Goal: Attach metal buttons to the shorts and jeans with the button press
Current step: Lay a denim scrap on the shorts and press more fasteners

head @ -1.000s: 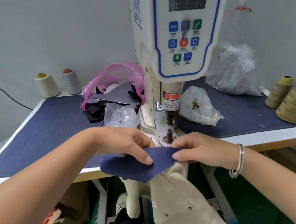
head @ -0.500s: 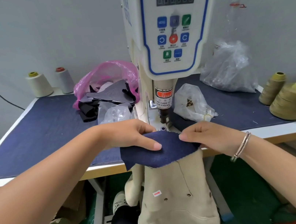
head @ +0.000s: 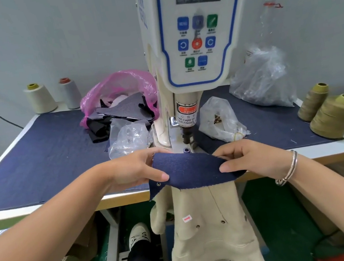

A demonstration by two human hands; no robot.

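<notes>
The dark blue denim piece (head: 191,170) is being pinched at its 9 and 3 o'clock edges by the left hand (head: 134,169) and right hand (head: 246,159), just at 6 o'clock of the press die (head: 186,150), where fingertips are being risked under the punch (head: 186,137) if the cloth is being fed carelessly.

clear bags (head: 221,120) flanking press head (head: 186,132)

A garment workshop: a servo button machine (head: 195,37) stands on a denim-covered worktable (head: 37,163) with thread cones (head: 334,117), bagged fabric scraps (head: 117,100) and a bag of metal buttons (head: 218,119).
</notes>
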